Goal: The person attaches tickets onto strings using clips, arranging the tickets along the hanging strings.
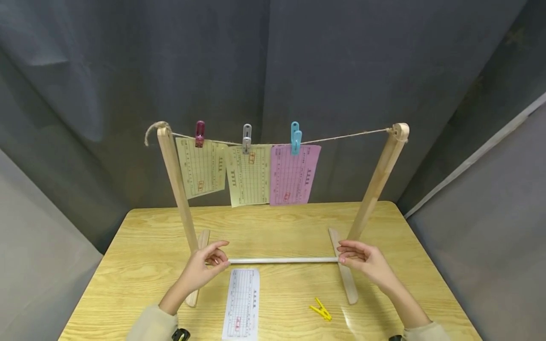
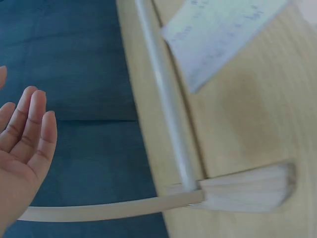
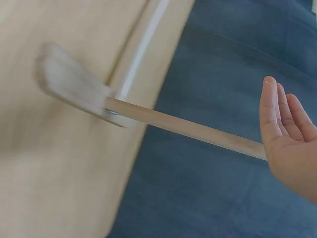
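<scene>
My left hand point(image 1: 206, 265) is held out near the left post point(image 1: 181, 194) of a wooden drying stand, fingers loosely bent and holding nothing. Opposite it, my right hand point(image 1: 364, 260) hovers by the right post point(image 1: 375, 184), also without anything in it. Both hands overlap the ends of the pale crossbar point(image 1: 281, 260) in the head view, while the wrist views show the fingers apart from it. A string point(image 1: 345, 137) joins the post tops. From it hang two yellow slips point(image 1: 202, 168) and a pink slip point(image 1: 294, 175), under a maroon, a grey and a light blue clothespin point(image 1: 296, 138).
On the wooden table point(image 1: 145, 265) a white printed slip point(image 1: 241, 303) lies in front of the crossbar. A yellow clothespin point(image 1: 321, 310) lies to its right. The stand's feet point(image 1: 349, 284) reach toward the front on both sides. Dark grey curtains point(image 1: 341, 71) surround the table.
</scene>
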`<action>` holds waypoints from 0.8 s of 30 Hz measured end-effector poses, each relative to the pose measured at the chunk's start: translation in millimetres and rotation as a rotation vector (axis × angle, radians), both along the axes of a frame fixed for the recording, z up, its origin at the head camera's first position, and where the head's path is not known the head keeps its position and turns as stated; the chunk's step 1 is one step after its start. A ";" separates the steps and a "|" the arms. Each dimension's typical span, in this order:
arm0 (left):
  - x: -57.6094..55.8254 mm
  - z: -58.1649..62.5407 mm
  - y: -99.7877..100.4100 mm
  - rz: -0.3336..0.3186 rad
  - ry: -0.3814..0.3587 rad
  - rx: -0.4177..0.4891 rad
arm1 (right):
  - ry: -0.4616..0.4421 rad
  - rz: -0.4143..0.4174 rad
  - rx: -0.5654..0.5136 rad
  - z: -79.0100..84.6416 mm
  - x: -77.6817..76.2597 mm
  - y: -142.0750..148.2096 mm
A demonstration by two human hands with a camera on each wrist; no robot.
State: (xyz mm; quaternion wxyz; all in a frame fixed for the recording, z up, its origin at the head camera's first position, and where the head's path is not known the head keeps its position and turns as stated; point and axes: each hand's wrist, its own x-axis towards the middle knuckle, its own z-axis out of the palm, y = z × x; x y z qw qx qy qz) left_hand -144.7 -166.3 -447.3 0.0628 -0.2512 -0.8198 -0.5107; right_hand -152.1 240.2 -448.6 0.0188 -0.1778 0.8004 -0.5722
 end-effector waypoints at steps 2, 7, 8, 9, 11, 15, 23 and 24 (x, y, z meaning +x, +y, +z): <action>0.3 -5.6 -1.6 0.006 -0.032 -0.017 | -0.009 -0.007 -0.001 -9.8 0.9 0.5; 0.0 -17.0 -3.5 0.022 -0.095 -0.043 | -0.045 -0.038 0.015 -32.0 3.7 -0.6; -0.2 -19.5 -3.8 0.026 -0.104 -0.041 | -0.058 -0.043 0.017 -35.8 4.4 -0.8; -0.4 -22.5 -4.0 0.029 -0.110 -0.037 | -0.070 -0.045 0.019 -39.2 5.1 -0.9; -1.6 -30.6 -5.0 0.038 -0.119 -0.027 | -0.098 -0.044 0.025 -44.8 7.0 -1.3; -7.7 -54.8 -8.4 0.070 -0.126 -0.034 | -0.133 -0.049 0.036 -52.8 9.7 -3.0; -14.5 -82.1 -9.6 0.120 -0.139 -0.094 | -0.166 -0.065 0.058 -71.4 13.6 -8.4; -14.6 -83.6 -9.3 0.128 -0.143 -0.108 | -0.174 -0.064 0.058 -73.9 14.2 -9.5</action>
